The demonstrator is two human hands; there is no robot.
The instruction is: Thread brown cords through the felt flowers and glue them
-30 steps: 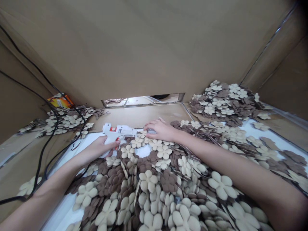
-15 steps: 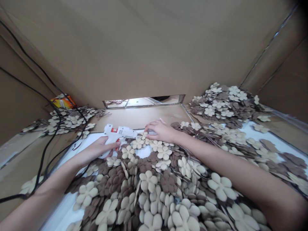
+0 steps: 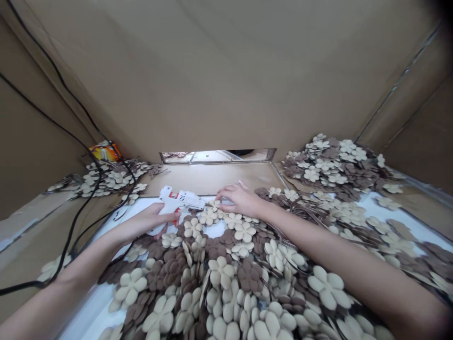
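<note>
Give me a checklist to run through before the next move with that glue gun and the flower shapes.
1. Glue gun firmly in the left hand: ok, fingers wrapped around the grip.
2. Gun's nozzle next to the small cream flower: ok, the tip sits right beside it.
3. Right hand at that flower: ok, the fingers are at its edge.
4. Glue on the flower: cannot tell, none is visible at this size.
5. Black cable away from the left forearm: not ok, it runs close alongside.
6. Gun plugged in: cannot tell, no cord can be traced to it.
</note>
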